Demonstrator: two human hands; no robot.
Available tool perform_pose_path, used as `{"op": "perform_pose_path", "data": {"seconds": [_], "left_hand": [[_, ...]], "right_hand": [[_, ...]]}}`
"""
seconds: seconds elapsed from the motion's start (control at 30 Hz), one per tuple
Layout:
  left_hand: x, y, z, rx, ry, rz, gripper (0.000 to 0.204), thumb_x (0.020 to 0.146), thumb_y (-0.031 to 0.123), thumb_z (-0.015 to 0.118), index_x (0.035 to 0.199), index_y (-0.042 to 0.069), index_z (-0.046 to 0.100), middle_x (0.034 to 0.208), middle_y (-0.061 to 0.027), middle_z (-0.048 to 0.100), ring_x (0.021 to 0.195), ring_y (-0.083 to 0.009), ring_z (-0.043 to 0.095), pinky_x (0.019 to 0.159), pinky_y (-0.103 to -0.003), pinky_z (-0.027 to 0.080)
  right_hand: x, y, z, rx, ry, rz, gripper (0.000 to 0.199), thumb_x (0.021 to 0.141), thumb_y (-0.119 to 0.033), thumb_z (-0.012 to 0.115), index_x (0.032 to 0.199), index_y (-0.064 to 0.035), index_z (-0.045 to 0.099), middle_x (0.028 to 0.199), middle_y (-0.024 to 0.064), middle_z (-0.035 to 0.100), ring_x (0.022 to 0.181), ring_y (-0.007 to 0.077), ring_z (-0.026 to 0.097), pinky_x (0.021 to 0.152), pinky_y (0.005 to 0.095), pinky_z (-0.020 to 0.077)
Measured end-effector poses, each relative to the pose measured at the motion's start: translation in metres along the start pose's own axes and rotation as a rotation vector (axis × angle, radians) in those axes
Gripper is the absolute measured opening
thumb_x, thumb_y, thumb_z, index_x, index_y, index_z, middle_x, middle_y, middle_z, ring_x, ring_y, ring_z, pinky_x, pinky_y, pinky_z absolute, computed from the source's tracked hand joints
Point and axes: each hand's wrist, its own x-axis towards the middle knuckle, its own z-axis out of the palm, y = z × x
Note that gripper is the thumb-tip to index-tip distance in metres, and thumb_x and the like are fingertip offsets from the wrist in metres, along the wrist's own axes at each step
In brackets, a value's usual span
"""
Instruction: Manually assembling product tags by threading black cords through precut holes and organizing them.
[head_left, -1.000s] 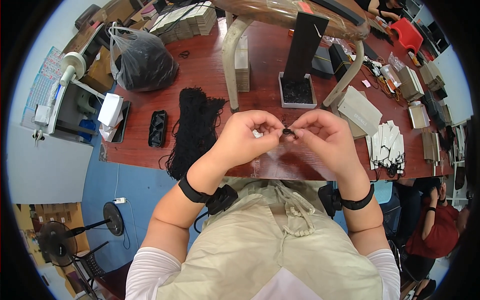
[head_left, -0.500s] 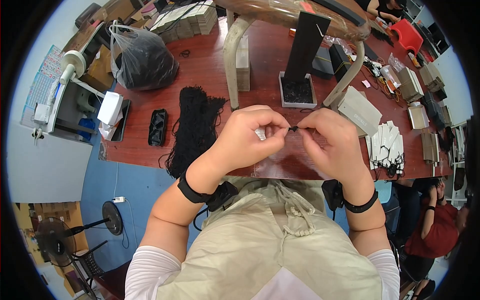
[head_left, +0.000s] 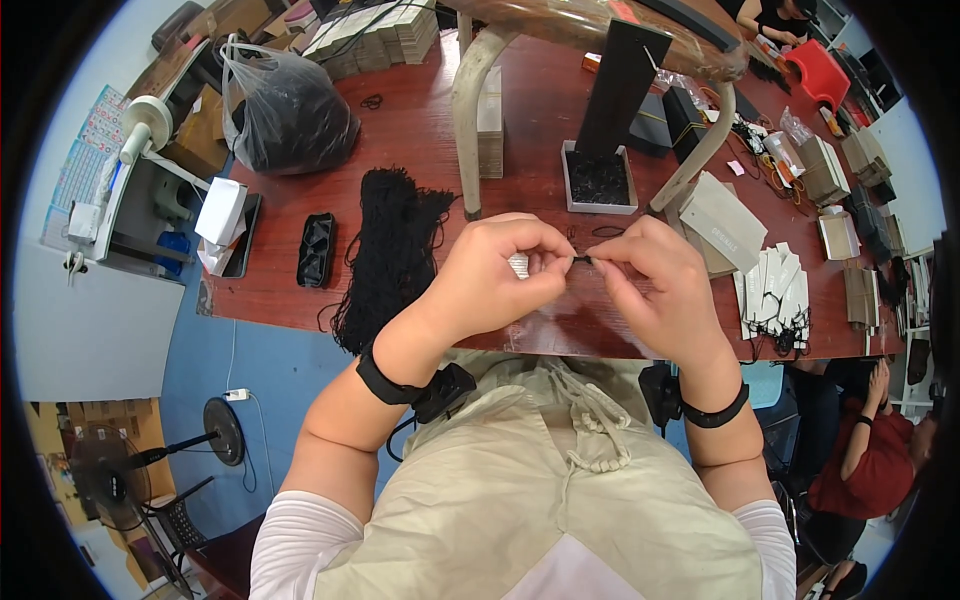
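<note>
A short piece of black cord [head_left: 583, 260] runs between my two hands, above the front part of the table. My left hand [head_left: 497, 268] pinches one end between thumb and forefinger. With thumb and forefinger together, my right hand [head_left: 662, 285] grips the other end. Most of the cord is hidden by my fingertips, and any knot is too small to make out. Left of my left hand lies a thick bundle of black cords [head_left: 392, 250]. To the right of my right hand are white tags [head_left: 776, 290] with black strings and grey cards [head_left: 722, 222].
Beyond my hands, a worn metal-legged stand [head_left: 468, 120] straddles a white box [head_left: 600, 205] and an upright black board [head_left: 622, 90]. A black tray [head_left: 316, 250] and a plastic bag [head_left: 290, 115] are at left. Co-workers sit at the right, one in a red top [head_left: 868, 470].
The black cord shows slightly longer between my fingertips, and a thin dark loop is now visible just beyond them. Both hands keep their pinch and have shifted only slightly.
</note>
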Motion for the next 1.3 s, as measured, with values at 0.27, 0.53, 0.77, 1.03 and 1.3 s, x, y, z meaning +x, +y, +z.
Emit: {"op": "perform_pose_path", "data": {"seconds": [0.27,0.53,0.77,1.03,1.3], "left_hand": [[-0.001,0.002,0.002,-0.056,-0.034,-0.011,0.011,0.075,0.0,0.062,0.086,-0.001,0.065,0.079,-0.0027,0.062,0.074,-0.0089,0.057,0.069,-0.024,0.046],[-0.001,-0.004,0.006,-0.515,-0.206,-0.353,0.014,0.091,0.013,0.058,0.098,0.001,0.061,0.085,0.0017,0.06,0.074,-0.0053,0.051,0.069,-0.021,0.043],[-0.003,-0.008,0.011,-0.614,-0.178,-0.222,0.013,0.093,0.016,0.057,0.09,0.003,0.058,0.083,0.002,0.056,0.076,-0.0054,0.049,0.069,-0.021,0.041],[-0.007,-0.006,0.008,-0.58,-0.169,-0.087,0.014,0.092,0.012,0.054,0.083,0.003,0.055,0.084,-0.0004,0.05,0.078,-0.0077,0.046,0.07,-0.023,0.039],[-0.008,-0.03,-0.005,-0.801,-0.342,-0.18,0.009,0.082,0.005,0.054,0.075,0.006,0.048,0.094,-0.0111,0.058,0.093,-0.0198,0.055,0.089,-0.034,0.042]], "right_hand": [[-0.004,0.003,0.0,0.047,-0.042,0.049,0.011,0.076,-0.002,0.067,0.086,-0.0007,0.066,0.074,0.0095,0.062,0.065,0.0215,0.059,0.055,0.0295,0.0469],[-0.007,0.012,0.001,0.244,-0.048,0.095,0.01,0.078,-0.001,0.065,0.088,-0.0001,0.068,0.082,0.0108,0.067,0.071,0.0187,0.063,0.057,0.0272,0.0502],[-0.01,0.011,0.0,0.384,0.0,0.163,0.008,0.081,-0.001,0.063,0.088,0.0022,0.064,0.08,0.0081,0.064,0.069,0.0131,0.059,0.059,0.0239,0.0475],[-0.012,0.011,-0.006,0.406,-0.093,0.261,0.006,0.082,-0.003,0.062,0.083,0.0016,0.059,0.073,0.0076,0.058,0.066,0.0137,0.054,0.06,0.0252,0.0452],[-0.019,0.03,-0.013,0.157,-0.308,0.042,0.007,0.082,-0.009,0.062,0.084,-0.0026,0.061,0.075,0.0092,0.057,0.068,0.0258,0.055,0.061,0.0338,0.0439]]}}
